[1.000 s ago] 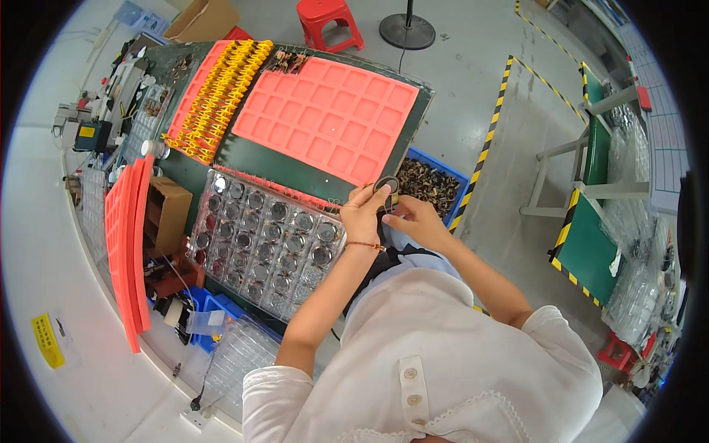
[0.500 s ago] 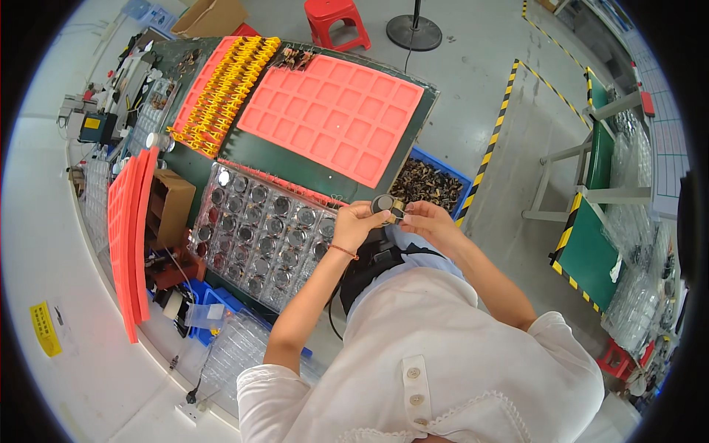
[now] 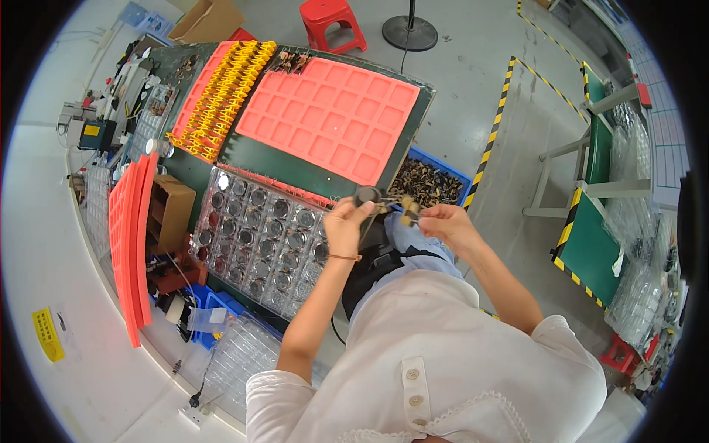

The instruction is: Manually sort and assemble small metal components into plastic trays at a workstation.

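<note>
My left hand (image 3: 343,227) pinches a round, dark, watch-like disc (image 3: 367,195) between thumb and fingers. The fingers of my right hand (image 3: 452,226) are closed on a small tan-and-black clip-like piece (image 3: 409,212), a little to the right of the disc. Blur hides the finer shape of both, and I cannot tell whether thin parts between them still touch. Left of my left hand, a clear plastic tray (image 3: 289,301) holds rows of similar round discs. Beyond my hands, a blue bin (image 3: 462,179) contains many small tan-and-black pieces.
A salmon-pink tray (image 3: 360,108) with square recesses lies on the green table (image 3: 295,164). Yellow clips (image 3: 221,100) stand in rows beside it. Pink trays (image 3: 131,244) lean near a cardboard box (image 3: 171,214). A red stool (image 3: 332,23) and a stand base (image 3: 410,34) are behind the table.
My hands have moved apart: the left slightly left with the disc, the right slightly right with the tan-and-black piece. Half a second ago both pieces were close together between my fingers.
</note>
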Motion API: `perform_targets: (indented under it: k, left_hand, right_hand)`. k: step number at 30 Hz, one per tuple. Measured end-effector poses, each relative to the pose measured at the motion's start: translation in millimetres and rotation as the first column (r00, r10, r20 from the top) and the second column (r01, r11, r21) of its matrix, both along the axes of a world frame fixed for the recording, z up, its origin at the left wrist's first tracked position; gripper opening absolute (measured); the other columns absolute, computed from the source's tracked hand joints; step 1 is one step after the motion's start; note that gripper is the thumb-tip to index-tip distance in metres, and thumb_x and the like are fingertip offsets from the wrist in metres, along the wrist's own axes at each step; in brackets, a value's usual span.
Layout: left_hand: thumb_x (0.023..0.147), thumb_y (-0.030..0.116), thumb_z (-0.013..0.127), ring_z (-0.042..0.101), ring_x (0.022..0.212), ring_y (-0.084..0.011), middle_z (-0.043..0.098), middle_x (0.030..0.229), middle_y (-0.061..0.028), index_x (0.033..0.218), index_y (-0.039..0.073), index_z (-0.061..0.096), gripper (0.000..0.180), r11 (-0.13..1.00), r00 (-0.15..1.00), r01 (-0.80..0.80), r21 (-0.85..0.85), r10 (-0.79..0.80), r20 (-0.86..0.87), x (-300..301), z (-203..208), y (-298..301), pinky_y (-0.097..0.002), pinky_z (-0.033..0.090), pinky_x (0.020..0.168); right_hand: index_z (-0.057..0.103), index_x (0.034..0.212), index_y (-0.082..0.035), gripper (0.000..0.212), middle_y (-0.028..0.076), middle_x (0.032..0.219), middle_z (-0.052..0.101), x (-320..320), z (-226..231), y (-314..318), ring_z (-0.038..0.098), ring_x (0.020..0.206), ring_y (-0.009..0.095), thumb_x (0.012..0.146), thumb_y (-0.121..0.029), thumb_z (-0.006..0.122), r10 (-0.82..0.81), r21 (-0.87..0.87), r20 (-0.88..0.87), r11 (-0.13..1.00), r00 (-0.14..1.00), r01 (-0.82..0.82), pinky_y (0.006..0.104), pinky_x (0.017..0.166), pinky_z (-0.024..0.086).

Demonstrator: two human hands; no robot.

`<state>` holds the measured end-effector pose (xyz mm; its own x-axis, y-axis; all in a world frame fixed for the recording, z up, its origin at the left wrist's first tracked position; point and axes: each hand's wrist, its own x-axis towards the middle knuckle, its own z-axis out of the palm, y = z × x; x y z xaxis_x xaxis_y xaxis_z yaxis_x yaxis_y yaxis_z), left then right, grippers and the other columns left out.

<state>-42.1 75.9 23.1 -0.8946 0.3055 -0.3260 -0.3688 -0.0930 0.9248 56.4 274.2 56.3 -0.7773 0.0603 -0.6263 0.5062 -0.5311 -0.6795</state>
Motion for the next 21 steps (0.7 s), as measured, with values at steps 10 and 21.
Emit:
perform_targets:
  k: [10,21]
  left_hand:
    - [0.069,-0.002,0.067,0.053,0.073,-0.0085,0.057,0.083,-0.0044,0.069,-0.006,0.061,0.008,0.974,0.930,0.136,-0.184,-0.189,-0.314,29,39,27,-0.0188,0.041,0.063]
    - [0.068,0.005,0.069,0.057,0.065,-0.0117,0.056,0.082,-0.0073,0.079,-0.006,0.062,0.017,0.971,0.918,-0.043,-0.234,-0.054,-0.393,46,45,11,-0.0215,0.047,0.059]
  right_hand:
    - [0.051,0.081,-0.004,0.026,0.009,0.078,0.057,-38,-25,-33,0.055,0.070,0.015,0.079,-0.028,0.060,-0.466,-0.144,0.029,0.873,0.884,0.465,0.0255,0.064,0.042]
    - [0.043,0.056,-0.010,0.031,-0.002,0.052,0.039,-62,-25,-54,0.036,0.048,0.009,0.079,-0.026,0.057,-0.535,0.108,-0.069,0.835,0.842,0.539,0.0235,0.049,0.032]
